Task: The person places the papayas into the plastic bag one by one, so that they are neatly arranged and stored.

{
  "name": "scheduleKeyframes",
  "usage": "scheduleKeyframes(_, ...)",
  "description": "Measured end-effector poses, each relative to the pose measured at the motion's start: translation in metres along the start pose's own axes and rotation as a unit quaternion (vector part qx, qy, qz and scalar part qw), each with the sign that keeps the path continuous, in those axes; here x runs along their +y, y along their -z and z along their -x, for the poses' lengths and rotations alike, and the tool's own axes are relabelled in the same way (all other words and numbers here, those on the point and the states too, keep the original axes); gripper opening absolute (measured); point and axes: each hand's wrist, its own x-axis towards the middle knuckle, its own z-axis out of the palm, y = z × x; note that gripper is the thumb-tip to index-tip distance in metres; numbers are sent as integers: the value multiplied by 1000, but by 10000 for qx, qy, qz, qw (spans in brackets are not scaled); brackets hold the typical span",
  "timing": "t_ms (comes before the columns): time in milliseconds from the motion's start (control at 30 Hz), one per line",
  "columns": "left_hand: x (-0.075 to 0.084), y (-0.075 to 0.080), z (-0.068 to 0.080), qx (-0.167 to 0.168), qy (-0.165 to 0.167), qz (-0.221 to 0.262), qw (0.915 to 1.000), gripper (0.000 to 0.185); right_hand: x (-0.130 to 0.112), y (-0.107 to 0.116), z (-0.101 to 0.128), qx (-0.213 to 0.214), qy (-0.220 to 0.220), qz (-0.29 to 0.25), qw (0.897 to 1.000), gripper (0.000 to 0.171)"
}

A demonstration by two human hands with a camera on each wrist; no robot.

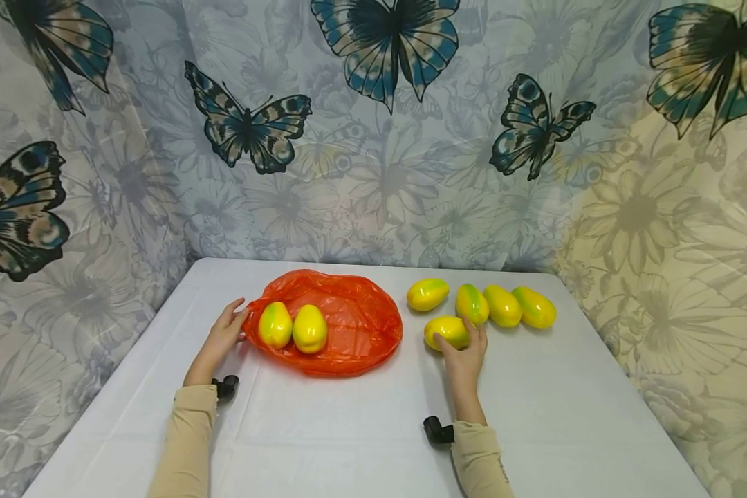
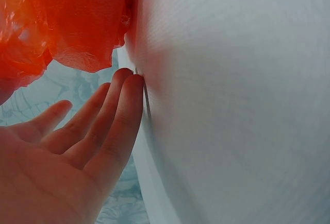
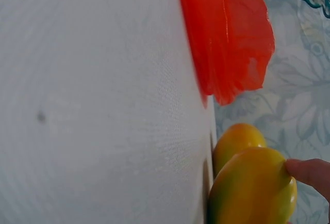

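Note:
An orange plastic bag (image 1: 355, 325) lies spread on the white table (image 1: 348, 429), with two yellow-green mangoes (image 1: 275, 324) (image 1: 310, 328) on its left part. My left hand (image 1: 229, 326) rests flat on the table at the bag's left edge, its fingers straight (image 2: 98, 95) just below the orange plastic (image 2: 77, 23). My right hand (image 1: 465, 344) touches the near side of a loose mango (image 1: 446, 330) to the right of the bag. In the right wrist view a fingertip (image 3: 309, 175) rests on that mango (image 3: 252, 188).
Several more mangoes (image 1: 503, 305) lie in a row behind my right hand, one of them (image 3: 237, 136) close behind the touched fruit. A butterfly-print curtain (image 1: 373, 138) closes off the back and both sides of the table. A small black camera (image 1: 437, 430) sits on each wrist.

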Motion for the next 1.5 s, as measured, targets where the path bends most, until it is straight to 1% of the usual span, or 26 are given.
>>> scheduleKeyframes(333,1,-1,-3,46,-13,-39,10000,63,-3,-2,2,4,134,-117,9998,71)
scheduleKeyframes(533,1,0,-3,44,23,-2,10000,63,-9,-4,4,-141,122,-266,9995,72)
scheduleKeyframes(667,3,0,-2,44,27,41,10000,63,-14,-6,4,-245,197,-444,9985,73)
scheduleKeyframes(800,4,0,-2,48,56,4,10000,63,-20,-10,4,-412,290,-539,9973,74)
scheduleKeyframes(1100,2,-1,-3,41,85,-33,10000,63,-32,-22,3,-814,470,-464,9945,77)
scheduleKeyframes(1367,0,-1,-3,68,106,-46,9999,64,-45,-37,4,-1267,710,-515,9880,79)
scheduleKeyframes(1500,-1,-1,-2,105,48,-71,9999,63,-53,-45,8,-1489,774,-461,9847,80)
